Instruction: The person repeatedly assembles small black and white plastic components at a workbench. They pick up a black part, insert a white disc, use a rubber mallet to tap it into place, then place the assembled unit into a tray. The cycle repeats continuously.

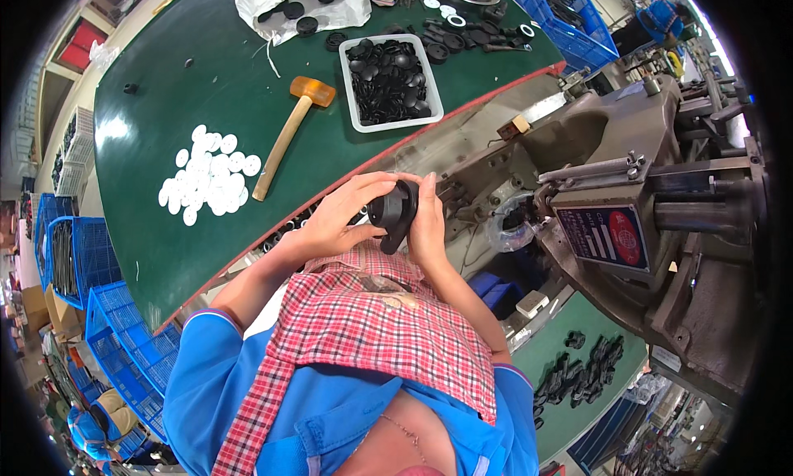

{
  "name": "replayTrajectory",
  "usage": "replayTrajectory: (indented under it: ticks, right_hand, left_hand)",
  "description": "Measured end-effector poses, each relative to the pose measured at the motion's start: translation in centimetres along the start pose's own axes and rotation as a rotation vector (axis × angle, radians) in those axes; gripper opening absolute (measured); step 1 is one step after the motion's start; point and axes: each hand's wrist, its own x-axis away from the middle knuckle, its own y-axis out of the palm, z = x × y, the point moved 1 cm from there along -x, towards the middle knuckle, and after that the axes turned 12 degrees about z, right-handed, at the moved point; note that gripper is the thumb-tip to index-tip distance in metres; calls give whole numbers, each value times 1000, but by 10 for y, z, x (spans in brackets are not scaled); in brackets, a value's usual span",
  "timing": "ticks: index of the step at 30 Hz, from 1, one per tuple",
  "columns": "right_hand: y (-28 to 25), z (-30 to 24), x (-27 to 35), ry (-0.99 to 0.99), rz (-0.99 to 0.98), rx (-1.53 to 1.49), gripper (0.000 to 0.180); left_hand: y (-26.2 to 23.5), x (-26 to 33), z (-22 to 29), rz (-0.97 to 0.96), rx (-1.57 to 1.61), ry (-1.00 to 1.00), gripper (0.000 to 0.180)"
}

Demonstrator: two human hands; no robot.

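Observation:
Between my two hands, in front of my checked apron, is a black plastic part (396, 213) with a round body and a short arm pointing down. My left hand (343, 216) wraps its fingers and thumb around the round side. Flat against the other side lies my right hand (427, 224), its fingers pressed to the part. Beyond my hands, a white tub (355, 112) full of small black caps stands on the green table (248, 63). A mallet (285, 141) with an amber head and wooden handle lies left of the tub, beside a pile of white discs (211, 174).
A large metal press (628, 195) stands close on my right. Finished-looking black parts (578, 373) lie on a green surface at lower right. Blue crates (136, 335) are stacked at left, another blue crate (570, 34) at upper right. A white bag (273, 9) sits at the table's far side.

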Motion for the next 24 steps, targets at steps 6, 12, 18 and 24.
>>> replayTrajectory:
  ticks: [6,12,18,24]
  right_hand:
    - [2,13,2,-48,-48,119,65]
    - [7,47,0,496,-142,-267,71]
    - [-9,72,2,730,-298,-355,62]
    - [-10,56,0,735,-326,-316,51]
  left_hand:
    - [-2,9,8,-59,-201,-28,69]
    - [-2,27,0,-53,-189,-157,68]
    - [-93,38,-81,317,-499,-496,41]
    - [-193,99,-206,264,-1332,-545,21]
